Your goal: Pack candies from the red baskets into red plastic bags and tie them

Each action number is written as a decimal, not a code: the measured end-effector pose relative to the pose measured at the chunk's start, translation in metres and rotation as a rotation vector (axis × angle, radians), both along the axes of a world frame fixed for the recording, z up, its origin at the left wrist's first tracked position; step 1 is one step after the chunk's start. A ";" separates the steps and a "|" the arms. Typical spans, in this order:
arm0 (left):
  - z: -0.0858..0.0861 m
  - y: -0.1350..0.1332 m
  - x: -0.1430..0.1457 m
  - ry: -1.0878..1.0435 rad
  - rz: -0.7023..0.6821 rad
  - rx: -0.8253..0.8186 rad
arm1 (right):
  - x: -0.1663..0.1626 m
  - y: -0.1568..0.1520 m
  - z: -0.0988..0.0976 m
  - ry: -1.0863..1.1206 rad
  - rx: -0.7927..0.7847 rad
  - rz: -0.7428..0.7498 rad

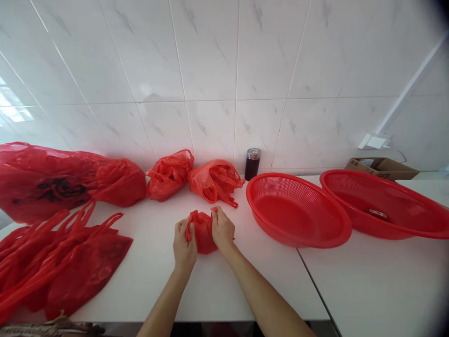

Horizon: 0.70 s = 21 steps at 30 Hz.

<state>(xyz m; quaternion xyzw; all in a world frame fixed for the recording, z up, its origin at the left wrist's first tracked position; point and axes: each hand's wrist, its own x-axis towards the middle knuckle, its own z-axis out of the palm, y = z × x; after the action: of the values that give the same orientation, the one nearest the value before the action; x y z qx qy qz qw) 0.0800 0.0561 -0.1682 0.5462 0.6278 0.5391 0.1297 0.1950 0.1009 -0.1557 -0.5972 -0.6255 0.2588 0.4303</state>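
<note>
A small red plastic bag (203,236) rests on the white table between my two hands, its top gathered up. My left hand (185,244) pinches the bag's left side, with the fingers curled behind it. On the right side, my right hand (222,228) grips the bag's upper edge, and a bit of red plastic shows at the fingertips. What the bag holds inside is hidden. Just behind it sits a crumpled red plastic bag (212,178) with loose handles, beside another bunched red plastic bag (170,174).
To the right stand two red plastic baskets, a nearer basket (298,210) and a farther basket (386,203). A dark lidded flask (252,164) is by the tiled wall. Large red bags (70,180) and flat red bags (87,262) cover the left. A cardboard box (382,167) lies behind.
</note>
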 end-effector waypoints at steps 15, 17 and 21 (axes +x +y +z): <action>-0.010 0.033 -0.030 0.563 -0.102 -0.570 | 0.038 0.058 -0.039 -0.384 -0.179 -0.087; -0.014 0.034 -0.028 0.614 -0.084 -0.589 | 0.037 0.060 -0.041 -0.412 -0.179 -0.091; -0.020 0.034 -0.026 0.655 -0.075 -0.605 | 0.037 0.064 -0.043 -0.431 -0.188 -0.105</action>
<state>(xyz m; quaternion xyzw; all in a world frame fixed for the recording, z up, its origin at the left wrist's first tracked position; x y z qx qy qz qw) 0.0538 0.0901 -0.1884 0.6481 0.7449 0.1246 0.0975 0.2321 0.1651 -0.1986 -0.7078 -0.6442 0.1598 0.2420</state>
